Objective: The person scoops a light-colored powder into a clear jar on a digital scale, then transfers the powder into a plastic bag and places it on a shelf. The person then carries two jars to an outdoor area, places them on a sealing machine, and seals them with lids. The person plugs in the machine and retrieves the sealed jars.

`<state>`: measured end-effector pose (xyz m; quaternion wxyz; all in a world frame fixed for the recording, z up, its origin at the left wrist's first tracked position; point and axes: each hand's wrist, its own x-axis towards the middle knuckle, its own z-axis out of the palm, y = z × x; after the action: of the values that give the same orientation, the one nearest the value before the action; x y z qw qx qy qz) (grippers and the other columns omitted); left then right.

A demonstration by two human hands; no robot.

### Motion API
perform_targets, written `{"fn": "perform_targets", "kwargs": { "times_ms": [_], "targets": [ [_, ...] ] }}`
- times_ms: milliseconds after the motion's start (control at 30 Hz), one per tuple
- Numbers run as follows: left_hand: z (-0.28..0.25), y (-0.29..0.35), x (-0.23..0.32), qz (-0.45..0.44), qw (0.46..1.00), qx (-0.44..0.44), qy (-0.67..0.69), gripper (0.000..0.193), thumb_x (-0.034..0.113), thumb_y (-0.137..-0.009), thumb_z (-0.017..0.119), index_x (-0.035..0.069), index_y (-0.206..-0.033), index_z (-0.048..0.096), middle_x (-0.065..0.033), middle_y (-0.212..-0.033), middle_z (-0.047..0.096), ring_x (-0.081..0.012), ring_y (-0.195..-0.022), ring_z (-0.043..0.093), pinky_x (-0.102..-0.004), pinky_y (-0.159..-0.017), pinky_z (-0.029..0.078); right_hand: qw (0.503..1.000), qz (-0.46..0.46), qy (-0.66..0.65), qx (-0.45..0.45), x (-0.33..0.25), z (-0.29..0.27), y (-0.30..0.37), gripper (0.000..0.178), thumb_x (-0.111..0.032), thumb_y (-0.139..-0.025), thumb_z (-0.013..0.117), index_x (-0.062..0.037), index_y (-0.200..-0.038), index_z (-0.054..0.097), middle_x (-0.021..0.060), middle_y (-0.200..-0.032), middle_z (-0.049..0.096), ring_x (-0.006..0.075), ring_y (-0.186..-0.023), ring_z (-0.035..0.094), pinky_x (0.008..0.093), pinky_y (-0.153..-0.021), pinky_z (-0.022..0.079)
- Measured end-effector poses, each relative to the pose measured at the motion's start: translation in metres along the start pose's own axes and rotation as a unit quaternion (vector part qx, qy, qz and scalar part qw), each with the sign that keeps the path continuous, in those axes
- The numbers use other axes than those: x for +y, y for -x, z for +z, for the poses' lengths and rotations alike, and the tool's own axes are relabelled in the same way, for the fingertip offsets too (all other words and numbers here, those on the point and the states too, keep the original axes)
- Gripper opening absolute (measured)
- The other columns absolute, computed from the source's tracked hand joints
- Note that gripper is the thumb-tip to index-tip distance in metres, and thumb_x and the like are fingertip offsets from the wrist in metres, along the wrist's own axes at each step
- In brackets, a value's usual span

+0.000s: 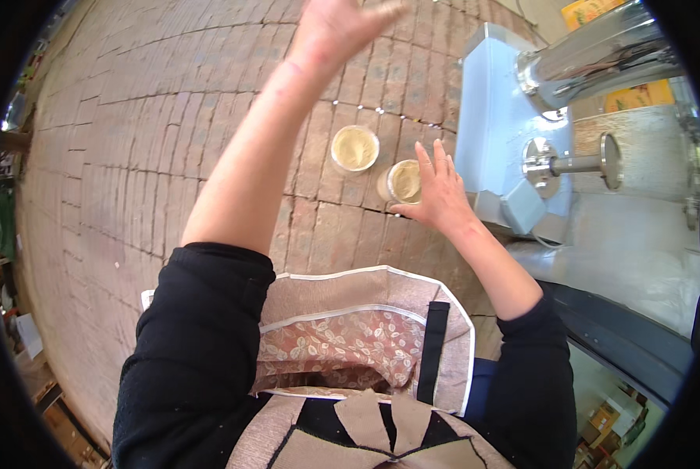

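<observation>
Two round clear tubs of tan powder stand on the brick floor ahead of me. My right hand [437,191] is at the nearer tub [404,184], its fingers straight and spread along the right side and the thumb by the near side. The hand partly covers that tub; whether it presses on it is hard to see. A little farther off and to the left sits the other tub [355,148], untouched. My left hand [340,30] reaches far forward beyond the tubs. It is blurred and partly cut by the upper edge, with a thumb or finger pointing right.
Close on the right stands a pale blue and steel machine [494,117] with a large shiny cylinder [604,59] and a flanged metal spout [580,164]. Orange-yellow packaging [639,95] lies behind it. A patterned apron [350,344] spreads over my lap. Brick paving [154,148] extends left.
</observation>
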<state>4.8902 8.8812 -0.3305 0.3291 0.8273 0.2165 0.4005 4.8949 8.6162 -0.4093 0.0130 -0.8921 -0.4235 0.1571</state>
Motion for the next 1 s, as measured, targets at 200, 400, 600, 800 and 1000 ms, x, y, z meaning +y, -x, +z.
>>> {"fn": "perform_targets", "kwargs": {
  "times_ms": [200,400,600,800,1000],
  "targets": [
    [-0.063,-0.021,0.061,-0.026,0.975,0.044,0.216,0.062,0.035,-0.079,0.068,0.0,-0.126,0.048,-0.0212,-0.123,0.053,-0.0303,-0.111,0.055,-0.0377,-0.092,0.047,0.986,-0.094,-0.069,0.122,-0.011,-0.22,0.134,0.005,-0.012,-0.078,0.064,-0.0067,-0.076,0.065,0.0064,-0.073,0.064,0.0223,-0.068,0.061,0.0302,-0.062,0.048],
    [-0.068,-0.017,0.093,-0.038,0.955,0.022,0.294,0.051,0.023,-0.079,0.067,-0.001,-0.122,0.052,-0.0196,-0.115,0.059,-0.0292,-0.102,0.061,-0.0351,-0.084,0.052,0.711,0.069,0.05,0.698,-0.024,-0.396,0.231,0.012,-0.008,-0.084,0.065,-0.0002,-0.081,0.056,0.0006,-0.073,0.051,0.0062,-0.064,0.043,0.0199,-0.06,0.037],
    [-0.086,-0.015,0.093,-0.071,0.951,0.034,0.297,0.052,0.02,-0.08,0.065,-0.001,-0.124,0.05,-0.0205,-0.116,0.058,-0.0288,-0.103,0.061,-0.0359,-0.084,0.051,0.76,0.167,0.128,0.615,0.015,-0.479,0.22,0.028,-0.031,-0.088,0.063,-0.0034,-0.082,0.062,-0.0028,-0.067,0.05,0.0051,-0.06,0.042,0.0189,-0.052,0.03],
    [-0.101,-0.022,0.088,-0.059,0.955,0.052,0.285,0.053,0.022,-0.079,0.064,0.0,-0.125,0.049,-0.0197,-0.117,0.058,-0.0281,-0.102,0.061,-0.0357,-0.083,0.05,0.809,0.164,-0.065,0.56,0.054,-0.524,0.243,0.029,-0.036,-0.089,0.06,-0.0069,-0.085,0.065,-0.0025,-0.066,0.051,0.0051,-0.059,0.045,0.0184,-0.056,0.04],
    [-0.092,-0.019,0.076,-0.047,0.977,0.024,0.206,0.057,0.027,-0.083,0.064,0.001,-0.13,0.045,-0.0189,-0.122,0.055,-0.0267,-0.109,0.057,-0.0341,-0.086,0.049,0.826,0.211,0.06,0.52,0.085,-0.541,0.248,0.03,-0.034,-0.096,0.048,-0.0058,-0.093,0.06,0.0012,-0.081,0.055,0.0092,-0.073,0.057,0.0275,-0.077,0.051]
  ]
}}
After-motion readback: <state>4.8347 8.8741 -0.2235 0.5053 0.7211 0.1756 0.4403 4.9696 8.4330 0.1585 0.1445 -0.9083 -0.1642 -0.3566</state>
